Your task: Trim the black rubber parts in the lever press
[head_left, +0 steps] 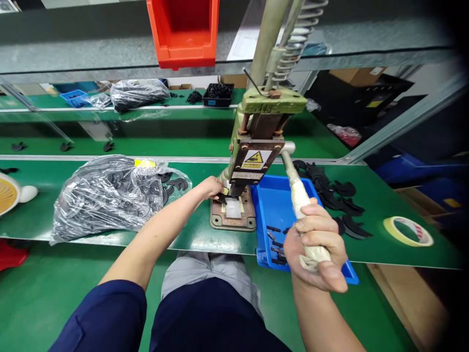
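Black part (222, 198) by press head's (252, 160) lower end, left side.
Left hand (212, 187) nearer, pinching it; long axis unclear. Right hand (319, 239) wrapped round lever (299, 193).

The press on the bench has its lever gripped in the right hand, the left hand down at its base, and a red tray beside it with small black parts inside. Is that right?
Not quite: the tray is blue, as the head view shows. The right hand does grip the lever, the left hand is at the press's base, and small black parts lie inside the tray.
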The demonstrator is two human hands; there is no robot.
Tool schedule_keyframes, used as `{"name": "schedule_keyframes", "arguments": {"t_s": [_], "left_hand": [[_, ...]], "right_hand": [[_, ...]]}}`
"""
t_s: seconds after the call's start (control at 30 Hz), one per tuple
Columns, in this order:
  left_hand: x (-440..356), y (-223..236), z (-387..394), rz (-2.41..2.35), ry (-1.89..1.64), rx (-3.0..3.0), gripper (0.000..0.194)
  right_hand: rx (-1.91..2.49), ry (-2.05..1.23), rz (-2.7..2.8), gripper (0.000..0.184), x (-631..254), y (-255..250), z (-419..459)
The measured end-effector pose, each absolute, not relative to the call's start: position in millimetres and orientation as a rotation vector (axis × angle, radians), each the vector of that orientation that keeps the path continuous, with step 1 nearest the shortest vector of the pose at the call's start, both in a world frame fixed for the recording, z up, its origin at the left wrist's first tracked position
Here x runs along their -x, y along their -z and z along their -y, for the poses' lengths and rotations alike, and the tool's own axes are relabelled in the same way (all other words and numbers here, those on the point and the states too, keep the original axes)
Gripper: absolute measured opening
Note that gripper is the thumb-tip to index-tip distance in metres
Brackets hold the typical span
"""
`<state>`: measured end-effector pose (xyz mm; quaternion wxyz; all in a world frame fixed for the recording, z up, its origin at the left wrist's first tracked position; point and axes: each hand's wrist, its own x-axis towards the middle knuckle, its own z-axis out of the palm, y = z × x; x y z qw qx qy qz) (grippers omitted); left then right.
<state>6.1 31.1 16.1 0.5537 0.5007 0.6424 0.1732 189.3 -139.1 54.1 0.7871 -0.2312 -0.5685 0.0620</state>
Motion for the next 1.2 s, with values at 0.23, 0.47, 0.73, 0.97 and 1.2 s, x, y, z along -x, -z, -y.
{"name": "schedule_keyframes", "arguments": {"t_s": [0.23, 0.47, 0.73, 0.97, 1.2], "left_hand": [[3.6, -5.3, -10.9, -1.457, -0.514, -1.192, 0.028], [42.3, 3.9, -29.9, -1.666, -0.558, -1.470, 0.016], [158.3, 0.2, -48.1, -2.030, -0.315, -2.036, 0.031], [166.0, 10.3, -53.0, -1.834, -0.055, -2.311, 0.040], [153.9, -3.7, -65.0, -1.799, 0.052, -2.348, 0.023]], "right_hand": [[0.498, -0.117, 1.251, 0.024, -192.1, -52.3, 139.3], [0.500, -0.147, 1.281, 0.025, -195.5, -52.5, 141.5], [0.410, -0.131, 1.229, 0.029, -193.8, -49.4, 134.4], [0.456, -0.139, 1.242, 0.029, -194.9, -48.2, 136.6], [0.486, -0.112, 1.250, 0.031, -195.9, -46.8, 136.5]]}}
